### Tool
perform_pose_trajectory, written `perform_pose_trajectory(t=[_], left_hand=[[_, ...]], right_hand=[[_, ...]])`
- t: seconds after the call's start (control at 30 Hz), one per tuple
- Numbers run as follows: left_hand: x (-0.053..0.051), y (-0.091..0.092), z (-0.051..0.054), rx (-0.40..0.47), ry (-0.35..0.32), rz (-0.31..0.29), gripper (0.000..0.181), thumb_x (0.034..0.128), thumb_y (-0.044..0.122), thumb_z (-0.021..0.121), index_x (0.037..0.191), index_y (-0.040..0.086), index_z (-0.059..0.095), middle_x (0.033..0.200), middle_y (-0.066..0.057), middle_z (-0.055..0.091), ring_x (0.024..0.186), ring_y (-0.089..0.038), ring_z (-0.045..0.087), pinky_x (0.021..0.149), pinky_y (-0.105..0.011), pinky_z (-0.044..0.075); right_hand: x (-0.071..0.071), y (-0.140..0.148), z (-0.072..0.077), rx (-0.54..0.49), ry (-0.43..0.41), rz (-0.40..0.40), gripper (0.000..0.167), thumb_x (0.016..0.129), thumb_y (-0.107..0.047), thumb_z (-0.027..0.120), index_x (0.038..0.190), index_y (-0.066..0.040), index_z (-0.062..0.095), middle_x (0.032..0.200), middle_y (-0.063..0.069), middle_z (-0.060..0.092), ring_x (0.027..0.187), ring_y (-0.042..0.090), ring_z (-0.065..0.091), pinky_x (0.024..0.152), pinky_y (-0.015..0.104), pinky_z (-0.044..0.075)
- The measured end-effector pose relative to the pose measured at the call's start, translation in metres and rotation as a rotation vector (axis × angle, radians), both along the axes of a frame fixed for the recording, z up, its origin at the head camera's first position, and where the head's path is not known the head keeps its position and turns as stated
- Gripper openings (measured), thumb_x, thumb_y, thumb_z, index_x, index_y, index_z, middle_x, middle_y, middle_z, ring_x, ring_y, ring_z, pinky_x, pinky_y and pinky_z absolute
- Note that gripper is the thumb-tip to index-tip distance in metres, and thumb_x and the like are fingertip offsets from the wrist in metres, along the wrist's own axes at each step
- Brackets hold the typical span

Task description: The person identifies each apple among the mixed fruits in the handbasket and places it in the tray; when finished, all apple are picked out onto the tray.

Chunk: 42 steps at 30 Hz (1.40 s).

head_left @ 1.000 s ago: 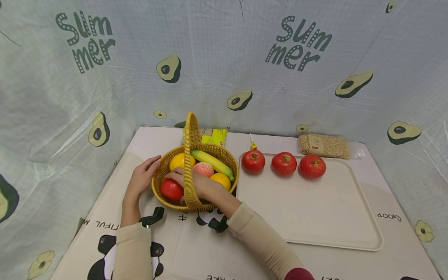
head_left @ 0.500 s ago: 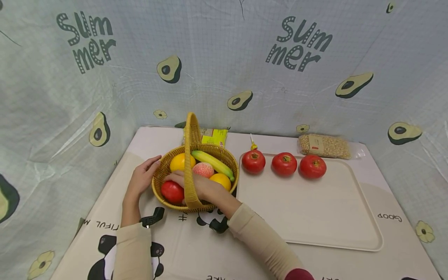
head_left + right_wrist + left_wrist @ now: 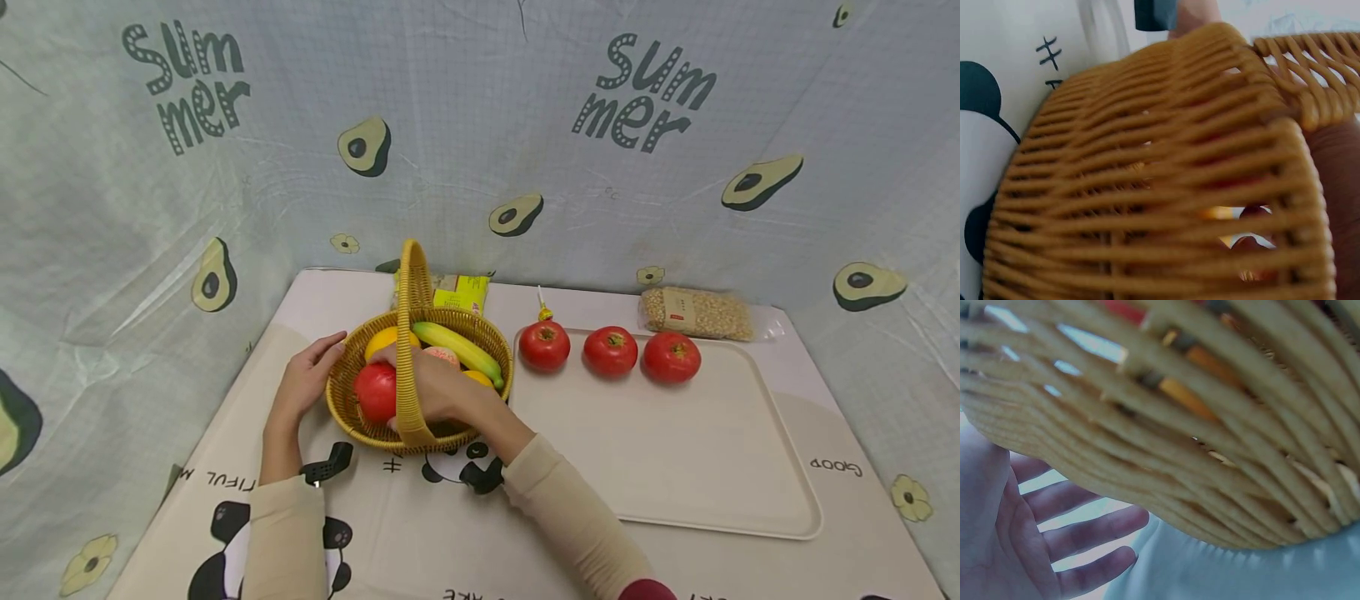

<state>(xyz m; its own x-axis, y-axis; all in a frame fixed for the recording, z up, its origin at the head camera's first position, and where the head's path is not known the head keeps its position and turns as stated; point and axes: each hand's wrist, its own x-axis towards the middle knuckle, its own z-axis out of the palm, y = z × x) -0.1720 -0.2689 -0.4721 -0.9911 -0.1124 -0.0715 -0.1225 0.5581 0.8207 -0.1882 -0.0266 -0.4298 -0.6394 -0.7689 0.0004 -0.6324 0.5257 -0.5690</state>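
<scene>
A yellow wicker basket (image 3: 497, 337) with a tall handle stands on the left half of the table. My right hand (image 3: 435, 385) reaches in under the handle and grips a red pomegranate (image 3: 376, 392) near the left wall. Also in the basket are a banana (image 3: 457, 346), a pink fruit (image 3: 442, 356) and two orange-yellow fruits, partly covered by the hand. Outside, my left hand (image 3: 303, 379) rests against the basket's left side, its fingers extended; the left wrist view shows them beside the weave. Three more pomegranates (image 3: 610, 352) sit in a row on the cream tray (image 3: 675, 467).
Behind the basket lies a yellow packet (image 3: 461, 292). A lollipop (image 3: 544, 310) is just beyond the tray's back left corner. A clear bag of pale grains (image 3: 697, 313) lies behind the tray at right. Printed cloth walls rise at the back and sides.
My right hand has lifted the pomegranate slightly and shifted it to the right, covering more of the pink and orange-yellow fruit. The left hand has stayed in place.
</scene>
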Motion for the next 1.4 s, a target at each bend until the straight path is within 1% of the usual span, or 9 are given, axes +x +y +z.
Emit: perform_pose_trajectory(t=[0.17, 0.3, 0.4, 0.47, 0.6, 0.77, 0.93, 1.1, 1.4], left_hand=[[0.0, 0.001, 0.001, 0.0, -0.007, -0.001, 0.062, 0.1046, 0.052, 0.039, 0.151, 0.011, 0.046, 0.156, -0.018, 0.044, 0.147, -0.04, 0.037, 0.119, -0.06, 0.032], [0.0, 0.002, 0.001, -0.003, -0.001, 0.001, 0.062, 0.1048, 0.051, 0.039, 0.15, 0.011, 0.046, 0.156, -0.017, 0.044, 0.147, -0.04, 0.038, 0.119, -0.059, 0.032], [0.0, 0.002, 0.0, -0.003, 0.001, 0.005, 0.061, 0.105, 0.051, 0.04, 0.15, 0.01, 0.046, 0.156, -0.017, 0.045, 0.147, -0.04, 0.037, 0.12, -0.059, 0.031], [0.001, 0.002, 0.0, -0.002, 0.001, 0.007, 0.061, 0.1049, 0.051, 0.04, 0.15, 0.01, 0.046, 0.156, -0.017, 0.044, 0.147, -0.04, 0.037, 0.12, -0.059, 0.031], [0.002, 0.001, 0.001, -0.002, 0.006, -0.001, 0.061, 0.1051, 0.05, 0.04, 0.151, 0.01, 0.046, 0.156, -0.017, 0.044, 0.147, -0.041, 0.037, 0.12, -0.059, 0.031], [0.002, 0.002, 0.001, -0.001, 0.008, -0.008, 0.061, 0.1054, 0.05, 0.039, 0.151, 0.01, 0.045, 0.156, -0.018, 0.044, 0.147, -0.041, 0.037, 0.12, -0.059, 0.03], [0.001, 0.001, 0.0, -0.002, 0.011, -0.006, 0.061, 0.1054, 0.05, 0.039, 0.151, 0.01, 0.045, 0.156, -0.018, 0.044, 0.147, -0.041, 0.037, 0.12, -0.059, 0.03], [0.0, 0.002, -0.002, -0.004, 0.015, -0.002, 0.061, 0.1053, 0.051, 0.039, 0.151, 0.01, 0.046, 0.156, -0.018, 0.045, 0.146, -0.041, 0.038, 0.119, -0.06, 0.031], [0.0, 0.001, -0.001, -0.003, 0.012, 0.004, 0.061, 0.1054, 0.051, 0.038, 0.151, 0.01, 0.046, 0.156, -0.018, 0.044, 0.146, -0.042, 0.038, 0.119, -0.06, 0.031]], right_hand=[[-0.002, 0.011, 0.003, -0.041, 0.06, -0.025, 0.094, 0.069, -0.046, 0.085, 0.148, -0.035, 0.037, 0.147, 0.0, 0.041, 0.118, 0.015, 0.056, 0.098, 0.035, 0.054], [-0.003, 0.021, 0.002, -0.064, 0.096, -0.027, 0.088, 0.071, -0.054, 0.08, 0.148, -0.04, 0.039, 0.146, 0.001, 0.04, 0.118, 0.016, 0.055, 0.098, 0.036, 0.055], [-0.003, 0.028, 0.002, -0.069, 0.126, -0.053, 0.083, 0.072, -0.059, 0.076, 0.145, -0.036, 0.042, 0.14, -0.001, 0.044, 0.114, 0.014, 0.055, 0.095, 0.032, 0.056], [-0.002, 0.031, 0.002, -0.096, 0.101, -0.076, 0.084, 0.072, -0.06, 0.077, 0.144, -0.031, 0.043, 0.137, -0.002, 0.045, 0.115, 0.014, 0.055, 0.095, 0.031, 0.057], [-0.001, 0.039, 0.002, -0.155, 0.02, -0.125, 0.088, 0.072, -0.056, 0.081, 0.144, -0.028, 0.041, 0.134, 0.001, 0.045, 0.117, 0.017, 0.055, 0.095, 0.033, 0.057], [0.001, 0.049, 0.002, -0.219, -0.034, -0.172, 0.082, 0.073, -0.046, 0.083, 0.143, -0.032, 0.041, 0.133, 0.003, 0.042, 0.116, 0.021, 0.056, 0.093, 0.037, 0.058], [0.004, 0.061, 0.002, -0.291, -0.038, -0.185, 0.079, 0.075, -0.036, 0.081, 0.142, -0.026, 0.041, 0.14, 0.002, 0.044, 0.12, 0.02, 0.053, 0.095, 0.041, 0.057], [0.009, 0.074, 0.003, -0.311, -0.044, -0.223, 0.082, 0.075, -0.033, 0.081, 0.143, -0.021, 0.039, 0.143, 0.001, 0.047, 0.126, 0.019, 0.051, 0.1, 0.044, 0.055], [0.021, 0.102, 0.006, -0.346, -0.046, -0.272, 0.083, 0.074, -0.027, 0.083, 0.143, -0.024, 0.036, 0.14, 0.0, 0.047, 0.127, 0.021, 0.052, 0.099, 0.048, 0.056]])
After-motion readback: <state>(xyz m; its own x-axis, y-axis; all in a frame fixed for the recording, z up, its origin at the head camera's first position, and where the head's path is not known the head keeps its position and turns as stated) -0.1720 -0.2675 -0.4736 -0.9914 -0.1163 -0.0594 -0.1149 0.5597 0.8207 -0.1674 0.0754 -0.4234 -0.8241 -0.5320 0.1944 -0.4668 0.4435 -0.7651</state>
